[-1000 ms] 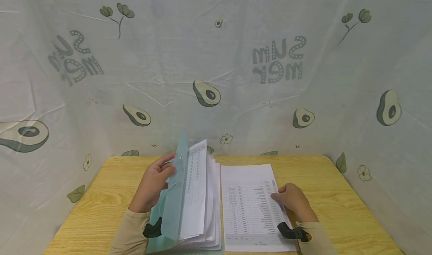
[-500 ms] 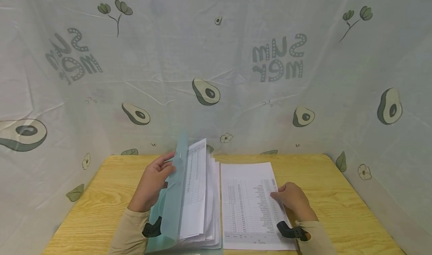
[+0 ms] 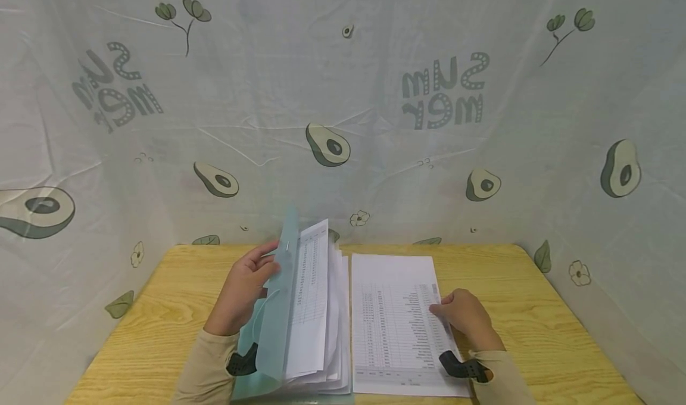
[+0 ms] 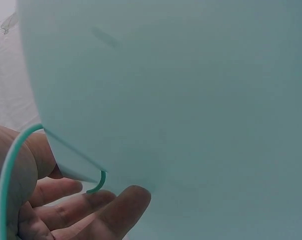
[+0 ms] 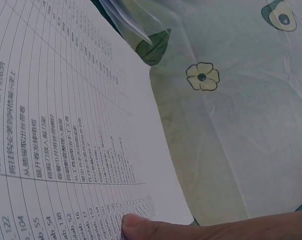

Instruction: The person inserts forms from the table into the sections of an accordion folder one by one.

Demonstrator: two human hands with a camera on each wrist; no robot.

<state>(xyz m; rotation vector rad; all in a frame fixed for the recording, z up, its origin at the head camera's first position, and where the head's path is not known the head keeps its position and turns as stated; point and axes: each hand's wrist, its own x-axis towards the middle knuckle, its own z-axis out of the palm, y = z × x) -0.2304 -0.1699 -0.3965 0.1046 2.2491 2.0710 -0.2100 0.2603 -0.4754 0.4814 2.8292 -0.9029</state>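
Note:
A translucent blue-green file folder (image 3: 276, 321) stands partly open on the table, its cover raised. In the head view my left hand (image 3: 241, 289) holds the cover by its outer edge. A green elastic cord (image 4: 7, 175) loops past the fingers in the left wrist view. Inside the folder lies a stack of printed papers (image 3: 313, 292), the top sheets tilted up along with the cover. To the right of the folder is a single printed sheet (image 3: 393, 327) with a table of text. My right hand (image 3: 468, 318) pinches its right edge, thumb on top.
The wooden table (image 3: 546, 339) extends on both sides of the folder and sheet. A pale curtain (image 3: 257, 95) printed with avocados hangs behind the table and around its sides. Both wrists wear black camera mounts (image 3: 463, 368).
The single sheet has shifted slightly away from me, and its far edge has straightened a little. Both hands keep nearly the same place; the folder cover stays raised.

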